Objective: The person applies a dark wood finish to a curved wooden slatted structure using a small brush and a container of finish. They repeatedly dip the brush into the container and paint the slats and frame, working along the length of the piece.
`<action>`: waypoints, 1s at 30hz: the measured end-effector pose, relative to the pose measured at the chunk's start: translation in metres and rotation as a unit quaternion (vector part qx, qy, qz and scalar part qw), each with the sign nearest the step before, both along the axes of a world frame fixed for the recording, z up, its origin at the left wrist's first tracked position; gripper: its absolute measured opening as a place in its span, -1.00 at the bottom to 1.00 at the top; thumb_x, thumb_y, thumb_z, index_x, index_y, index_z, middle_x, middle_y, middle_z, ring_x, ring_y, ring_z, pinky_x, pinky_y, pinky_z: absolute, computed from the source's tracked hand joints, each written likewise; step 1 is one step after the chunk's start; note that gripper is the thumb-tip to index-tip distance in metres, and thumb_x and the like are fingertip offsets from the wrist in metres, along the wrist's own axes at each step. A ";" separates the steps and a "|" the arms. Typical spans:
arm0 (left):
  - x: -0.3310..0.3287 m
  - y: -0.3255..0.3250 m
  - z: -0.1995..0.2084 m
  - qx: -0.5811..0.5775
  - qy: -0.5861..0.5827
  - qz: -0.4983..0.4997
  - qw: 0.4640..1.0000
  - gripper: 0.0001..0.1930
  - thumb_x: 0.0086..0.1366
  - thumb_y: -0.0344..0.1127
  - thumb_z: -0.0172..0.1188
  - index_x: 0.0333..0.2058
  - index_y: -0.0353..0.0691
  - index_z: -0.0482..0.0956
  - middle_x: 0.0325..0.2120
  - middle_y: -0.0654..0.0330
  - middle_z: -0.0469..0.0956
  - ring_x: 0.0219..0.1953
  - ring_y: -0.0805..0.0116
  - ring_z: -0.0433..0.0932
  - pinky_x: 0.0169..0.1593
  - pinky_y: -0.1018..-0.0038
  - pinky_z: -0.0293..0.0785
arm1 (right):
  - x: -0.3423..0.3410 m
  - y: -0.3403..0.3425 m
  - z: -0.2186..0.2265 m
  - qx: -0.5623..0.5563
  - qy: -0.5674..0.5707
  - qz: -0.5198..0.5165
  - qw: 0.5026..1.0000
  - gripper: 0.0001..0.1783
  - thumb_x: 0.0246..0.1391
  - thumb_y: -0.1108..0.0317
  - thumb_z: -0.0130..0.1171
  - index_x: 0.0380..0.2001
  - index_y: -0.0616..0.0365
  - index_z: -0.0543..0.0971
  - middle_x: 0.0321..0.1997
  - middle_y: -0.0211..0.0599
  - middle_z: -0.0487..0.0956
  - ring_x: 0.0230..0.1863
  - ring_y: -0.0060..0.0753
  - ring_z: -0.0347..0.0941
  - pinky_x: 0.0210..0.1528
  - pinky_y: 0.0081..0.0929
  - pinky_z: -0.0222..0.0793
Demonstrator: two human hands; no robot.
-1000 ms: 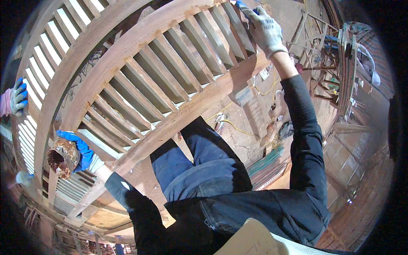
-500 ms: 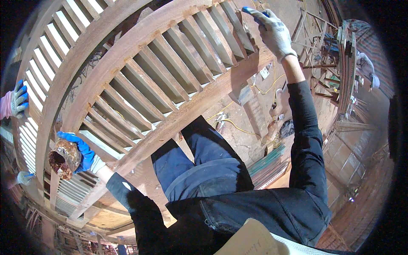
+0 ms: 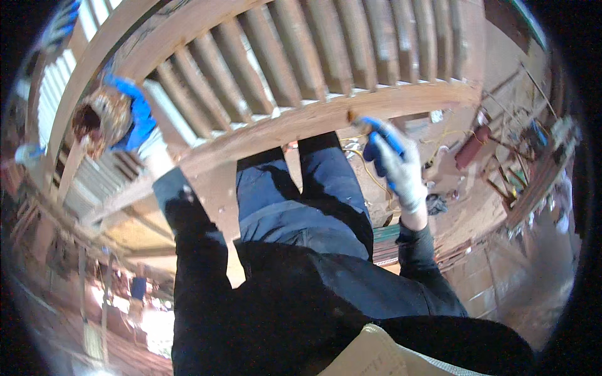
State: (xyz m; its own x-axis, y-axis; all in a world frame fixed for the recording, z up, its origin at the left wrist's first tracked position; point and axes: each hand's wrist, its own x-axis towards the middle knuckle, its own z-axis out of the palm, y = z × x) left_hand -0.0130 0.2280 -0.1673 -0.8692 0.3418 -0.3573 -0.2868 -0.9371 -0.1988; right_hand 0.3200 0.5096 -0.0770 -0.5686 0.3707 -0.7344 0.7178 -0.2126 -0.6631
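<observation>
My left hand (image 3: 141,119), in a blue-coated glove, is closed around a rusty, crusted can (image 3: 118,113). The can is tilted so that its dark mouth faces left. Before me lies a curved wooden louvred frame (image 3: 401,97) with a row of slats (image 3: 276,59) set across it. My right hand (image 3: 396,160), in a white glove with blue fingers, hovers on the near side of the frame's near rail. Its fingers are curled together, slightly blurred. A small brownish tip (image 3: 353,117) shows at the fingertips; what it belongs to is hidden.
Another person's blue-gloved hand (image 3: 61,24) is at the upper left, and a second gloved hand (image 3: 28,153) is by the left rim. A second curved slatted frame (image 3: 78,81) lies beyond mine. A red cylinder (image 3: 471,147) and a yellow cable (image 3: 448,133) lie on the ground at right.
My right hand has come back from the far right end of the slats to the near rail, its fingers now curled. The view has turned; the left hand still grips the can.
</observation>
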 end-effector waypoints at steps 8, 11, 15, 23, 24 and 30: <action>-0.008 -0.006 -0.011 0.041 0.032 -0.103 0.993 -0.10 -0.22 -0.12 0.41 0.15 -0.34 0.32 0.11 -0.12 0.30 0.19 -0.12 0.27 0.21 -0.16 0.24 | -0.023 -0.094 0.011 0.300 0.046 0.309 0.901 -0.52 -0.01 0.44 0.23 0.06 -0.01 0.53 -0.45 -0.26 0.50 -0.45 -0.18 0.49 -0.41 -0.33 0.40; -0.010 -0.011 -0.019 0.023 0.042 -0.096 0.994 -0.14 -0.21 -0.13 0.40 0.13 -0.33 0.34 0.10 -0.13 0.31 0.18 -0.13 0.28 0.20 -0.17 0.25 | -0.035 -0.100 0.011 0.363 0.022 0.325 0.873 -0.52 -0.01 0.43 0.22 0.06 -0.04 0.53 -0.51 -0.28 0.42 -0.50 -0.20 0.45 -0.46 -0.32 0.35; -0.014 -0.005 -0.015 0.083 0.014 -0.120 0.989 -0.12 -0.26 -0.10 0.43 0.12 -0.32 0.37 0.04 -0.10 0.38 0.17 -0.13 0.29 0.21 -0.17 0.24 | -0.040 -0.114 0.003 0.418 -0.014 0.350 0.838 -0.52 0.02 0.40 0.16 0.08 -0.07 0.50 -0.47 -0.29 0.42 -0.48 -0.23 0.46 -0.46 -0.33 0.37; 0.001 0.001 0.007 0.141 0.027 -0.206 0.968 -0.22 -0.08 0.04 0.33 0.12 -0.23 0.41 0.06 -0.03 0.43 0.14 -0.05 0.36 0.24 -0.13 0.22 | -0.029 -0.146 0.000 0.426 -0.041 0.380 0.820 -0.54 0.03 0.41 0.11 0.06 -0.03 0.49 -0.43 -0.24 0.45 -0.43 -0.18 0.50 -0.40 -0.32 0.42; 0.001 -0.002 0.004 0.134 0.033 -0.203 0.969 -0.21 -0.07 0.05 0.33 0.13 -0.23 0.40 0.07 -0.03 0.42 0.14 -0.06 0.35 0.24 -0.14 0.22 | -0.028 -0.148 0.003 0.405 -0.041 0.381 0.830 -0.57 0.04 0.41 0.11 0.04 -0.02 0.51 -0.44 -0.23 0.46 -0.44 -0.15 0.50 -0.40 -0.32 0.42; 0.003 -0.020 -0.010 0.064 0.074 -0.195 0.976 -0.17 -0.05 0.11 0.28 0.17 -0.21 0.34 0.14 -0.05 0.35 0.19 -0.09 0.30 0.26 -0.15 0.19 | -0.031 -0.145 0.008 0.061 0.011 0.074 0.995 -0.68 0.22 0.47 0.06 0.03 0.17 0.57 -0.11 -0.34 0.63 -0.17 -0.62 0.48 -0.12 -0.60 0.37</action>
State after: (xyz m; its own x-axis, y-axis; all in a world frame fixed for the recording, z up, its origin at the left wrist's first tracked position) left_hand -0.0099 0.2083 -0.1774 -0.7030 0.6904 -0.1706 -0.6512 -0.7213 -0.2357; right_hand 0.2892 0.3645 -0.0688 -0.6393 0.3675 -0.6754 0.7196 -0.0236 -0.6940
